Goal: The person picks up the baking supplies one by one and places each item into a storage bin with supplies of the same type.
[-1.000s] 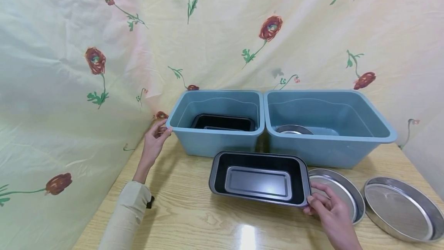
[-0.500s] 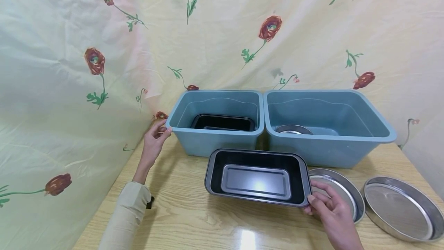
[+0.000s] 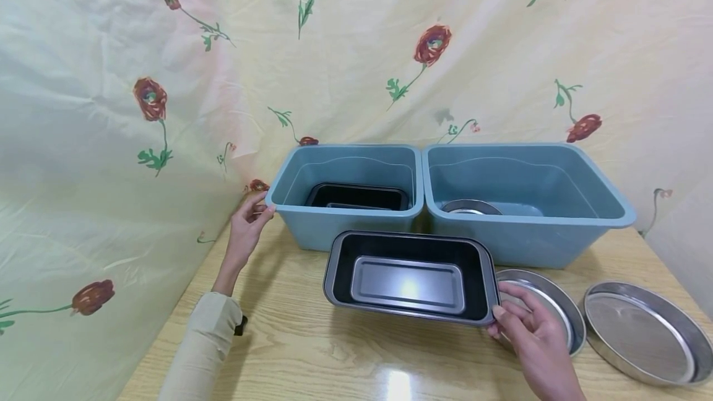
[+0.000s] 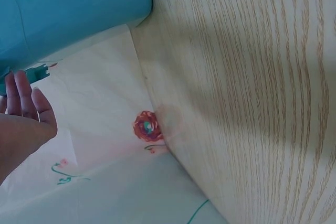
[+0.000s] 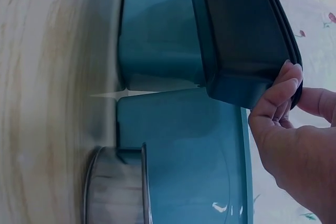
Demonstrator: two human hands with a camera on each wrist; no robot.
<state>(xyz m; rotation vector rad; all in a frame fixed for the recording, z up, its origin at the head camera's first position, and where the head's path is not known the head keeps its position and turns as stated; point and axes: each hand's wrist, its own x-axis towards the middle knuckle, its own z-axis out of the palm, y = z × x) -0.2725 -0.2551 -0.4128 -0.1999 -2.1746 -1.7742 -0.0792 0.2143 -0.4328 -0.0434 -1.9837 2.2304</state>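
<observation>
My right hand (image 3: 531, 339) pinches the right end rim of a dark rectangular loaf pan (image 3: 409, 286), thumb on top and fingers beneath. Raised off the table, the pan tilts with its inside facing me, in front of the left blue bin (image 3: 345, 231). From the right wrist view, the loaf pan's underside (image 5: 244, 30) shows beside the bins. My left hand (image 3: 249, 224) holds the left bin's front left corner at the rim between thumb and fingers. Inside that bin lies another dark loaf pan (image 3: 359, 195), its lower part hidden by the front wall.
A second blue bin (image 3: 501, 243) stands against the left one, with a round metal pan (image 3: 470, 206) inside. Two round metal pans, a nearer one (image 3: 568, 314) partly behind my right hand and another (image 3: 640, 333), lie at the right of the wooden table (image 3: 301, 339). Floral cloth hangs behind.
The loaf pan in my right hand has risen a little and shifted left, toward the left bin. My left hand stays at the bin's corner.
</observation>
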